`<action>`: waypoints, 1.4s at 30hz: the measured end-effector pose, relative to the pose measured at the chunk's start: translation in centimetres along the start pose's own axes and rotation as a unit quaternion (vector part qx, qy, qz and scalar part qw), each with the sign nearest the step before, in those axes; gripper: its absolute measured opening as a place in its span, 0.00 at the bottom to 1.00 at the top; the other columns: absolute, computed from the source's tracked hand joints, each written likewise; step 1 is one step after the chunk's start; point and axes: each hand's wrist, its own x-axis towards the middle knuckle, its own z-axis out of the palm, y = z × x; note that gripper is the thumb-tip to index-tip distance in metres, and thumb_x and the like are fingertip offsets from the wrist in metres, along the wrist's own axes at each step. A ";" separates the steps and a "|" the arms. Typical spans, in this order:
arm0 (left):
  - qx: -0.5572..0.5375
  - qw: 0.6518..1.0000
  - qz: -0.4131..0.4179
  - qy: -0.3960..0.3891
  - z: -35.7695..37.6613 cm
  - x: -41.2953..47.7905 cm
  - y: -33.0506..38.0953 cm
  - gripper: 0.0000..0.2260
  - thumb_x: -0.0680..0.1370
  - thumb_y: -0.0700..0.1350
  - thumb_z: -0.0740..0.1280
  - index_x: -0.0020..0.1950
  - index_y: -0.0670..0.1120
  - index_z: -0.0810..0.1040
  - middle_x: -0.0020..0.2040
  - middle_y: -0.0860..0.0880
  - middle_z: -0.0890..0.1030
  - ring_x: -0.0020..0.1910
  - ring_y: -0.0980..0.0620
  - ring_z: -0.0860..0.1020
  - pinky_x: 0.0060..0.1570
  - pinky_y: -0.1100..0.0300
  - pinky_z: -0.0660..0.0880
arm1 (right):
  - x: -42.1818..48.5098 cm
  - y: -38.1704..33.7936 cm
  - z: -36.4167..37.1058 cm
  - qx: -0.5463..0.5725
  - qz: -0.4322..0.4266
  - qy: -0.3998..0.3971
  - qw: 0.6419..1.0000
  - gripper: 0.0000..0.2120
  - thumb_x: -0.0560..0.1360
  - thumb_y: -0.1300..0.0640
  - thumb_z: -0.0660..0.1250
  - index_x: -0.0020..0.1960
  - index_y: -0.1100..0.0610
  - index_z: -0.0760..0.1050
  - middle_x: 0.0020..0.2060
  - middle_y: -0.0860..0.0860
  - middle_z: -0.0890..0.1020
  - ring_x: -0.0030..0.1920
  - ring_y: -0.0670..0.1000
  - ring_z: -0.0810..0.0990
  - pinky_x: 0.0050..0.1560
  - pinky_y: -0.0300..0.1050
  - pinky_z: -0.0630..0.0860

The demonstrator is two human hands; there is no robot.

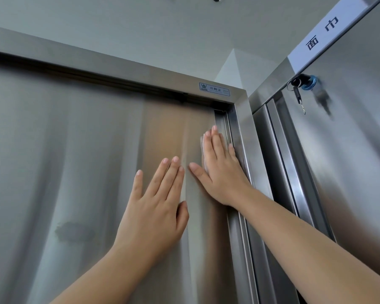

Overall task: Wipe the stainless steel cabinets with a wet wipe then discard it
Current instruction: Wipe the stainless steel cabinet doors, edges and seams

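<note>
Head camera: my right hand (221, 172) lies flat with fingers straight, pressing the white wet wipe (203, 148) against the stainless steel cabinet door (86, 161), directly below the certificate sticker (214, 89). Only the wipe's edge shows beside my fingers. My left hand (154, 207), below and left of the sticker, rests open-palmed on the same door, holding nothing. Right of the sticker, 1 key (298, 96) hangs from a second cabinet (349, 161), under a paper label (323, 34).
</note>
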 end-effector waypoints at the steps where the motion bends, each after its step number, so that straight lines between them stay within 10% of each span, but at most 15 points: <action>1: 0.001 1.000 0.001 0.001 0.0 0.0 0.0 0.26 0.74 0.48 0.52 0.67 0.38 0.71 0.69 0.42 0.69 0.68 0.43 0.68 0.60 0.36 0.66 | 1.0 0.2 -0.3 -0.005 0.001 0.003 1.000 0.37 0.78 0.39 0.46 0.75 0.60 0.35 0.74 0.57 0.36 0.75 0.53 0.38 0.72 0.52 0.38; 14: 0.005 1.000 0.000 0.000 0.0 0.0 0.0 0.26 0.74 0.49 0.52 0.67 0.38 0.72 0.69 0.42 0.70 0.68 0.43 0.68 0.60 0.37 0.67 | 0.1 0.2 0.0 0.004 -0.022 -0.001 1.000 0.44 0.69 0.33 0.34 0.74 0.61 0.35 0.74 0.58 0.36 0.75 0.54 0.38 0.72 0.50 0.39; 20: -0.002 1.000 0.001 0.025 0.4 -0.1 -0.1 0.25 0.75 0.49 0.53 0.67 0.38 0.72 0.69 0.42 0.70 0.68 0.43 0.68 0.60 0.36 0.66 | 4.8 0.9 -1.2 0.020 0.009 0.006 1.000 0.37 0.79 0.41 0.48 0.75 0.63 0.37 0.74 0.59 0.37 0.75 0.52 0.39 0.72 0.50 0.39; 42: -0.014 0.999 -0.003 0.039 0.5 -0.1 -0.1 0.25 0.74 0.48 0.53 0.66 0.38 0.73 0.68 0.42 0.71 0.67 0.43 0.70 0.58 0.36 0.67 | 6.8 1.1 -1.6 0.071 0.026 0.005 0.997 0.39 0.78 0.38 0.51 0.75 0.60 0.37 0.75 0.55 0.38 0.75 0.59 0.45 0.72 0.48 0.42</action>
